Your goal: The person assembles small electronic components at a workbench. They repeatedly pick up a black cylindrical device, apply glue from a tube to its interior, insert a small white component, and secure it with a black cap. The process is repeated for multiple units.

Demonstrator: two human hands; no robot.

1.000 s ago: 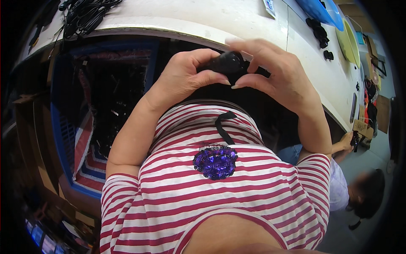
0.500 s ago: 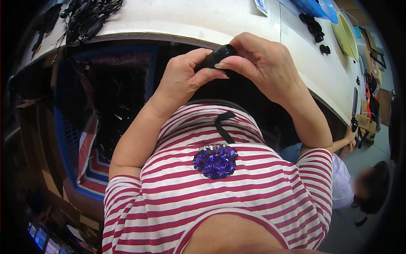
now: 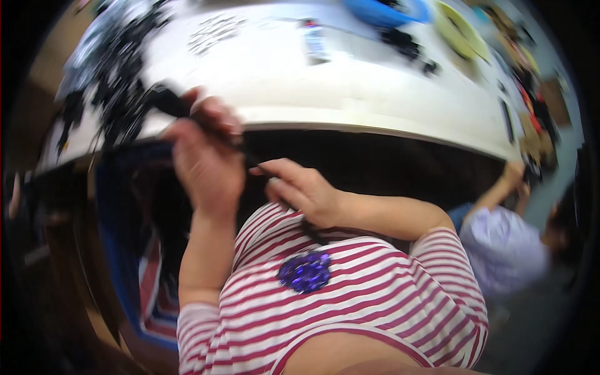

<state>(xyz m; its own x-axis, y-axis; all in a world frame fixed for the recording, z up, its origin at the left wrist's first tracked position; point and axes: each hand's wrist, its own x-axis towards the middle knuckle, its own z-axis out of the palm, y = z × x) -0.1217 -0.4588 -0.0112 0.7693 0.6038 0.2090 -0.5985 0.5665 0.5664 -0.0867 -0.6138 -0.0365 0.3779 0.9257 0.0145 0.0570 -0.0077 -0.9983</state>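
Note:
My left hand (image 3: 209, 156), blurred by motion, is closed round a black object (image 3: 164, 100) with a rounded end. Its exact kind cannot be made out. That rounded end points to the far left, over the table's front edge beside a heap of black cables (image 3: 122, 87). From the left hand a thin black cord-like part (image 3: 253, 164) runs down to the right. My right hand (image 3: 306, 192) is near my waist, fingers curled and pinching at the lower end of that part.
On the white table (image 3: 350, 103) are small pale pieces (image 3: 215, 31), a small white-and-blue tube (image 3: 315, 42), black parts (image 3: 401, 42), a blue basin (image 3: 400, 15) and a yellow basin (image 3: 459, 31). A blue crate (image 3: 115, 231) stands below at left. Another person (image 3: 503, 250) works at right.
Both hands were together on a black piece at the table's front edge. Now the left hand has moved left with the black object, and the right has drawn back toward my waist. The view has shifted.

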